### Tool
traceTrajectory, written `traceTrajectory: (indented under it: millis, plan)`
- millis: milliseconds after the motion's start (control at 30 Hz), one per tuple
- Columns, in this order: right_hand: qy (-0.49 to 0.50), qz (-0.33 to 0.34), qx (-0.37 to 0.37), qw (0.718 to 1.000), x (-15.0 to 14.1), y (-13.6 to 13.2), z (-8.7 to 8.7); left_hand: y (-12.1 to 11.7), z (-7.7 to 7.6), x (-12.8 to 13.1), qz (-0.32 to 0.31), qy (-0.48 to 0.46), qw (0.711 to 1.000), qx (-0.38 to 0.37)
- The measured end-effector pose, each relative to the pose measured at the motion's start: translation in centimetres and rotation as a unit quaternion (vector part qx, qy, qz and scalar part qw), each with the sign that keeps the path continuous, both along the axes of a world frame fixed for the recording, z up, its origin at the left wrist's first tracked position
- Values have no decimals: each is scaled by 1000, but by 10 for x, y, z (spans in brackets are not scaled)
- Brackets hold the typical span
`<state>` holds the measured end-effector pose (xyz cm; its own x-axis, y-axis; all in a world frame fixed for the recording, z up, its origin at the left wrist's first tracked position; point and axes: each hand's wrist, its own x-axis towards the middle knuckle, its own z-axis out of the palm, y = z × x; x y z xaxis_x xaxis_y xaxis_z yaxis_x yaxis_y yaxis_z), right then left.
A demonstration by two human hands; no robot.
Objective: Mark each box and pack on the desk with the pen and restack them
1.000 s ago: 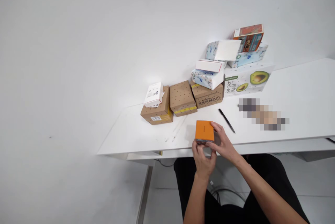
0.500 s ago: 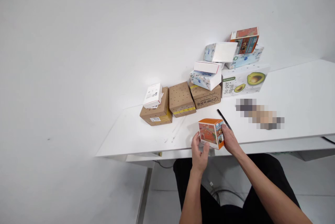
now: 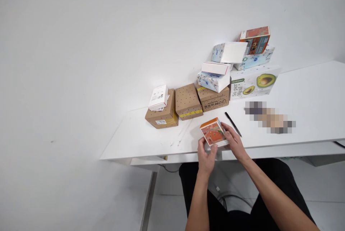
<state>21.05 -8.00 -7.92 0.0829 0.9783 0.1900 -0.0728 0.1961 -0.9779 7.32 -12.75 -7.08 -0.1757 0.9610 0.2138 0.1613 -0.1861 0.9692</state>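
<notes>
A small orange box point(image 3: 213, 132) with a printed picture on its broad face is held between both hands at the table's front edge. My left hand point(image 3: 206, 157) grips its lower left side, thumb on the front. My right hand point(image 3: 234, 141) is closed around its right side, fingers near the upper corner. The box leans to the left, its orange narrow face turned upward. Just right of it a black pen point(image 3: 233, 124) lies on the white table point(image 3: 151, 144).
Three brown cartons point(image 3: 188, 101) stand along the wall, the left one topped by a white box point(image 3: 158, 97). Tissue packs point(image 3: 212, 81) are stacked on the right carton. A carton with avocados point(image 3: 254, 85) carries another tissue pack and an orange box point(image 3: 256, 40). A blurred patch point(image 3: 269, 117) covers something at right.
First the plain orange face showed; the box was turned so the picture face and a side came into view. Now it is tilted leftward, with the right hand shifted along its side.
</notes>
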Motion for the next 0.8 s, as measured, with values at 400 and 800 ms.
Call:
traceTrajectory:
  millis: [400,800]
  plan:
    - [-61,48,-90,993,-2,-2,9,2,-7,-8,-34,-6,999,3]
    - [-93,-56,-53,993,-4,1,6,2,3,-4,160,55,985,23]
